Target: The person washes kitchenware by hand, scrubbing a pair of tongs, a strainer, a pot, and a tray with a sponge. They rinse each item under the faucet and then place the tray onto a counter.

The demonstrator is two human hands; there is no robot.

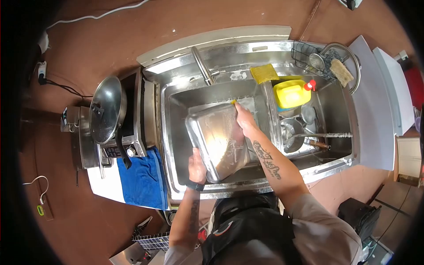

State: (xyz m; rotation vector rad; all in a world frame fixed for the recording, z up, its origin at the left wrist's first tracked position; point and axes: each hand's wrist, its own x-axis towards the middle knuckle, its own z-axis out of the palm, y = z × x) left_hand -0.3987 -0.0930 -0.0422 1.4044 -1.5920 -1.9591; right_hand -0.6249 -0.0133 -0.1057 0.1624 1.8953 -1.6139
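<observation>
A big shiny metal sink (pixel 176 132) fills the middle of the room's counter, with a tap (pixel 201 65) standing at its back. Over the left bowl of the sink, a person holds a large metal tray (pixel 216 141), tipped up on its side and covered in soapy foam.

To the left of the sink sits a cooker (pixel 132 119) with a round pan lid (pixel 106 108) leaning on it. A blue towel (pixel 141 179) lies in front of the cooker.

The left hand (pixel 196 167) is closed around the near bottom edge of the tray and holds it up. The right hand (pixel 244 118) is pressed flat on the top of the tray, and a bit of yellow sponge (pixel 233 102) pokes out from under its fingers.

In the right bowl stands a yellow bottle (pixel 290 93) with a red cap, and some spoons and small pots lie near it. Another yellow sponge (pixel 264 73) rests on the sink's back ledge. A wire rack (pixel 304 55) in the corner holds a scrubber (pixel 341 72).
</observation>
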